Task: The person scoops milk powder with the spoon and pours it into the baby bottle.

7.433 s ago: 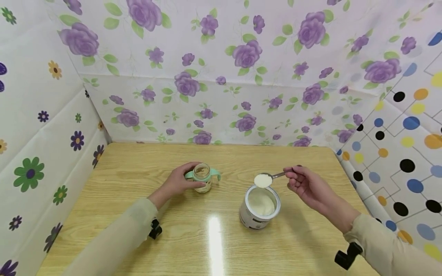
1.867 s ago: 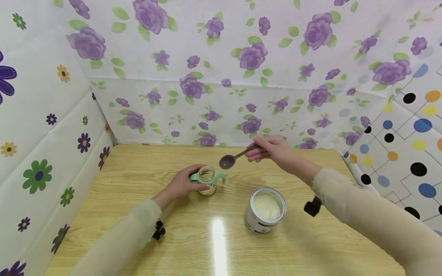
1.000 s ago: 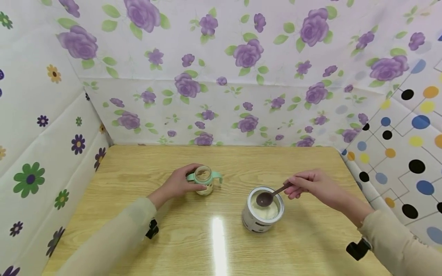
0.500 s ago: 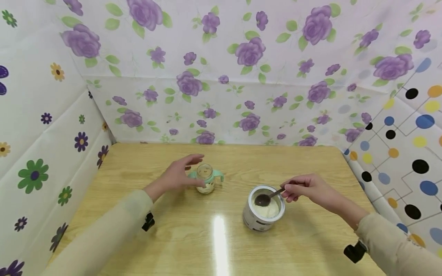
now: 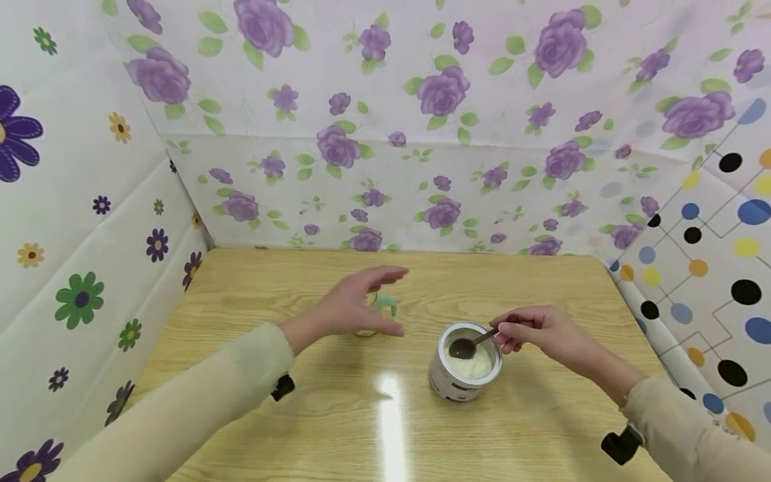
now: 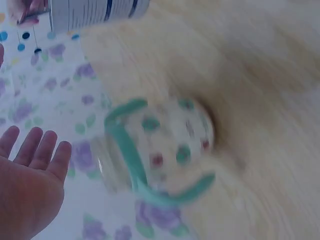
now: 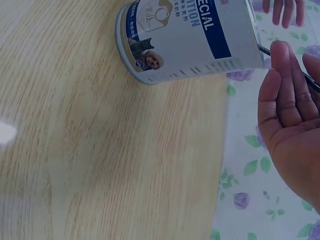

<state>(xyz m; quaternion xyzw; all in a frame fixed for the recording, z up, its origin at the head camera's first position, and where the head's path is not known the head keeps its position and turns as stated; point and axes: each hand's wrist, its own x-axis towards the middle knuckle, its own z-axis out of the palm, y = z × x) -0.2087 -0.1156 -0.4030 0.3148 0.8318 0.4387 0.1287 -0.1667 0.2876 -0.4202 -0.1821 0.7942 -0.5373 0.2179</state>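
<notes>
Screening most of the bottle [image 6: 172,135] from the head view, the left hand [image 5: 352,304] hangs before it with thumb and fingers spread apart, its grip released and holding nothing. Only a green handle [image 5: 386,304] and slivers of rim and base show past that hand. Purple-rose cloth [image 5: 397,174] rises behind the wooden surface [image 5: 301,415], with daisy-print cloth [image 5: 90,227] on the left and dotted cloth [image 5: 711,268] on the right. A streak of glare [image 5: 393,442] lies on the wood, and a small black camera sits at each cuff.

The open tin [image 5: 448,387] stands upright, right of the bottle and nearer the wearer. Pale powder [image 5: 476,368] fills part of it, below the rim. The right hand's [image 5: 536,328] grip pinches the dark spoon [image 5: 464,348] by its handle, the bowl inside the tin's mouth; whether it touches the powder I cannot tell. The bottle, blurred in the left wrist view, stands on the surface, its contents impossible to make out.
</notes>
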